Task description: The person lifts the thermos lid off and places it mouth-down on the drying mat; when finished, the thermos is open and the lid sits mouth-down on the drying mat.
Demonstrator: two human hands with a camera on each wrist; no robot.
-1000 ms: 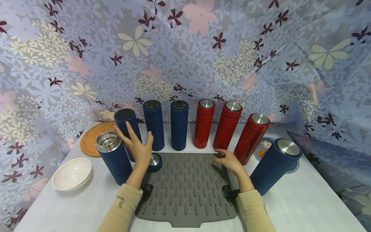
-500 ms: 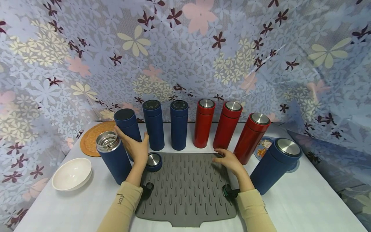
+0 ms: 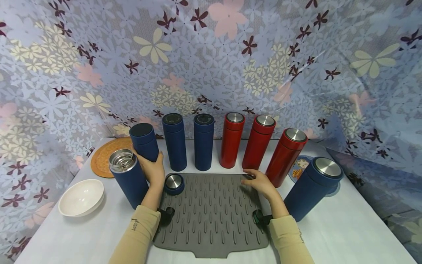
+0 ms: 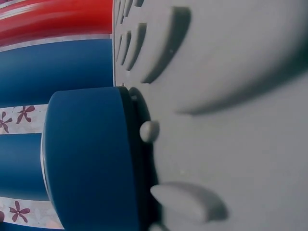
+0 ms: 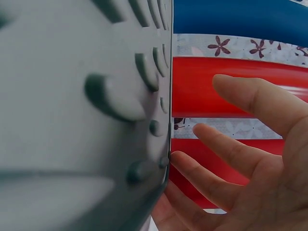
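My left hand [image 3: 152, 170] is round the lower part of a blue thermos flask [image 3: 145, 143] with a dark lid, thumb on its right side. The fingers on its far side are mostly hidden. Just left of this hand stands an open blue flask [image 3: 130, 187] with a bare steel neck. A blue screw cap [image 4: 91, 159] with a steel top [image 3: 173, 181] sits on the grey ridged mat's [image 3: 211, 220] back left corner. My right hand [image 3: 260, 181] holds nothing; its fingers [image 5: 231, 149] are spread loosely at the mat's right edge, near the red flasks.
Two blue flasks [image 3: 174, 146] and several red flasks [image 3: 232, 143] stand in a row behind the mat. A wide blue flask [image 3: 311, 190] stands at right, near a round blue mat [image 3: 334, 189]. At left are a white bowl [image 3: 82, 198] and a round orange mat [image 3: 100, 161].
My left hand has gone from spread fingers to a grip round the lower part of the dark-lidded blue flask, sinking slightly and shifting left. My right hand has stayed put.
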